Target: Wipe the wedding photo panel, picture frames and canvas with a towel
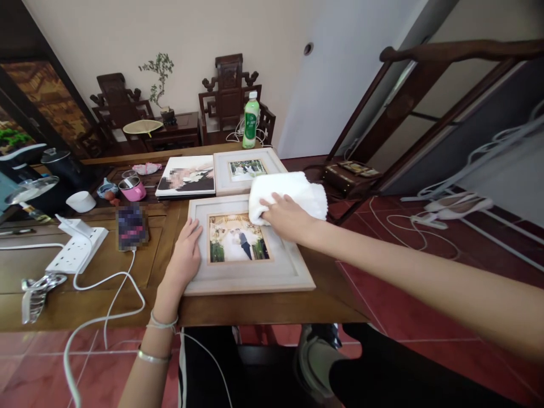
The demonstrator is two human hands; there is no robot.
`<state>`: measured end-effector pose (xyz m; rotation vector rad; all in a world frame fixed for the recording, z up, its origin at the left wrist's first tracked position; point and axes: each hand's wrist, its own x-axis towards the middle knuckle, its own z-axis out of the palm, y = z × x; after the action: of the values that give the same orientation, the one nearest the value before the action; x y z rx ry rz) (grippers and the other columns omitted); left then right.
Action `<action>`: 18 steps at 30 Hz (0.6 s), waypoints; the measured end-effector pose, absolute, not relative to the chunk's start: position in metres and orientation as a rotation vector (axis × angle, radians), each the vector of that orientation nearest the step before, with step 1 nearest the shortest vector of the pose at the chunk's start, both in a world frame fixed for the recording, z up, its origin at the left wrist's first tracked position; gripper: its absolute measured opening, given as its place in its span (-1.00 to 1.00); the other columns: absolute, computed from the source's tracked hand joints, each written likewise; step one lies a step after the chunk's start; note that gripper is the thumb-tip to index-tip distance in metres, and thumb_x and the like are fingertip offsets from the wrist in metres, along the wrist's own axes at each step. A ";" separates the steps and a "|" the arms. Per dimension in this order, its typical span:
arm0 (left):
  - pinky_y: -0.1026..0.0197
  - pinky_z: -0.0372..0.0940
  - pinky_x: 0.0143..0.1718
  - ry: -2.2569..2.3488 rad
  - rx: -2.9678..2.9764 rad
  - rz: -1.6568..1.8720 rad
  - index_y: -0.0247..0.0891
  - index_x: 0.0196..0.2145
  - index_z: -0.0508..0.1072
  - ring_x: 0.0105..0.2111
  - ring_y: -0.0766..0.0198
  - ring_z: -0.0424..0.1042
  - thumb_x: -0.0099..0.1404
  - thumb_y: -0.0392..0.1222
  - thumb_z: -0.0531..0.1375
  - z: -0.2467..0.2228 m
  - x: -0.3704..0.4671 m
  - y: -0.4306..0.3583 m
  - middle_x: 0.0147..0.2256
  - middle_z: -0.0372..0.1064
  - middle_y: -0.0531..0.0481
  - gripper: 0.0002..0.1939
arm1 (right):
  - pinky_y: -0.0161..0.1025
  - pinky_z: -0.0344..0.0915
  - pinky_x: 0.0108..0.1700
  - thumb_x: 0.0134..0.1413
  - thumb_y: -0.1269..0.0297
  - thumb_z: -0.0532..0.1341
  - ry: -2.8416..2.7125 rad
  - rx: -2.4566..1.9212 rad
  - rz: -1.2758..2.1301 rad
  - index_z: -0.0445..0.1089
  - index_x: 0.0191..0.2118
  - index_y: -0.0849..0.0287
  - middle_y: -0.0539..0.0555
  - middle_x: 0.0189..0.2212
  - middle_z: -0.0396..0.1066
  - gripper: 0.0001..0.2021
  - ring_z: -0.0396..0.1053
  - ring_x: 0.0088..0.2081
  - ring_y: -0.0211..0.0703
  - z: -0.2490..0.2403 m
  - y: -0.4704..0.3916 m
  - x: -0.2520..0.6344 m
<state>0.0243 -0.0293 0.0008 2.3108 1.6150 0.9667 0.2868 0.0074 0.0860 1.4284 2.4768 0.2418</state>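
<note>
Grasps white cloth (293, 190) in right hand (283, 214), over the upper right corner of picture frame (250, 280) at mid-picture. Rests left hand (187, 252), unclenched, on its left border. Points photo top (233, 220) upward, with long axis left to right. Hides that corner, perhaps also some fingertips, under cloth. Leaves bare surface (272, 309) below and rightward.

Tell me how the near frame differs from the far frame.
The near frame looks larger in this view; the far frame looks smaller, lying beyond it. The left hand rests on the near frame's left side, but not on the far frame. The near frame's photo shows a couple before a golden backdrop; the far frame's shows figures against greenery. Both are pale frames lying face up.
</note>
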 end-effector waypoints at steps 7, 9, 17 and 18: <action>-0.09 0.02 0.29 1.598 2.271 1.032 -0.32 0.08 0.37 0.27 0.08 0.08 0.27 -0.41 -0.06 0.004 0.027 -0.032 0.19 0.23 -0.20 -0.54 | -0.03 0.23 -0.18 -0.12 0.62 0.20 2.320 1.312 -0.158 0.55 -0.30 0.25 0.33 -0.14 0.43 -0.74 0.37 -0.13 0.21 0.129 -0.084 0.250; -0.08 -0.02 0.30 1.610 2.237 1.047 -0.35 0.14 0.30 0.29 0.07 0.05 0.28 -0.39 -0.05 0.006 0.028 -0.034 0.24 0.13 -0.25 -0.52 | -0.14 0.21 -0.26 -0.16 0.63 0.20 2.303 1.182 -0.300 0.53 -0.33 0.25 0.26 -0.23 0.47 -0.74 0.41 -0.26 0.06 0.142 -0.098 0.250; -0.15 0.17 0.17 1.661 1.382 1.233 -0.35 0.22 0.12 0.19 -0.10 0.22 0.18 -0.24 0.24 0.014 0.026 -0.039 0.24 0.08 -0.41 -0.31 | -0.24 0.07 -0.44 -0.18 0.65 0.05 2.590 1.078 -0.351 0.48 -0.37 0.23 0.18 -0.39 0.44 -0.67 0.40 -0.36 -0.07 0.129 -0.087 0.278; -0.09 0.26 0.11 1.605 1.239 1.197 -0.36 0.17 0.19 0.12 -0.06 0.33 0.17 -0.24 0.25 0.018 0.027 -0.040 0.19 0.19 -0.39 -0.37 | -0.24 0.08 -0.42 -0.19 0.66 0.04 2.610 1.096 -0.341 0.48 -0.36 0.23 0.19 -0.37 0.44 -0.66 0.40 -0.34 -0.06 0.125 -0.087 0.281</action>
<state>0.0270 -0.0402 0.0183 1.2394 1.6055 1.1968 0.2807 -0.0868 0.1246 1.0956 2.6097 -0.3410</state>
